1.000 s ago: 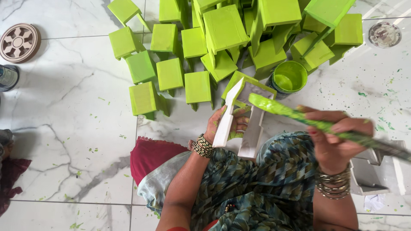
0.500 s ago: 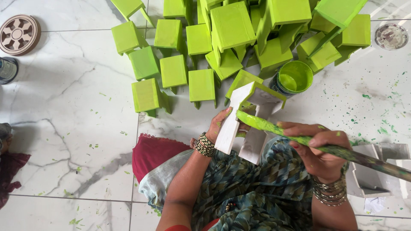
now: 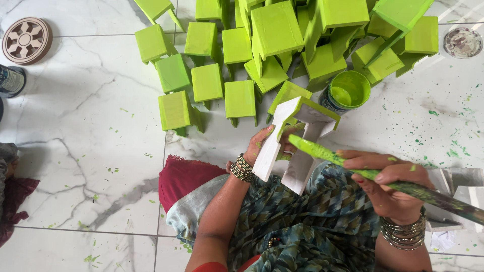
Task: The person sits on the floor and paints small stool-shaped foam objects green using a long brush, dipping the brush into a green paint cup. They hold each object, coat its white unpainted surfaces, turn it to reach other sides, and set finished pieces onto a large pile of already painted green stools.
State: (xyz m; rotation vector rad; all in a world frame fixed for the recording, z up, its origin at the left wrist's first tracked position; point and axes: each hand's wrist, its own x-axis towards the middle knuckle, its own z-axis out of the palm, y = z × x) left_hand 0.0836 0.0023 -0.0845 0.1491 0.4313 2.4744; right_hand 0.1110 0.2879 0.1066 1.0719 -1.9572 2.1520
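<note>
My left hand (image 3: 263, 146) grips a small white wooden stool (image 3: 297, 136) by one leg, tilted over my lap, its top partly painted green. My right hand (image 3: 385, 184) holds a long green-smeared paintbrush (image 3: 353, 168) whose tip rests against the stool between its legs. A round pot of green paint (image 3: 348, 91) stands on the floor just beyond the stool. Behind it lie several small stools painted green (image 3: 239, 98), in rows and piled.
The marble floor (image 3: 85, 151) is speckled with green paint at the right. A round patterned drain cover (image 3: 26, 39) and a dark bottle (image 3: 10, 80) are at the left edge. Unpainted white pieces (image 3: 461, 196) lie at my right. A round metal drain (image 3: 463, 43) sits far right.
My right hand has drawn the brush down and left, from above the stool's top to in between its legs. The left hand has kept hold of the stool.
</note>
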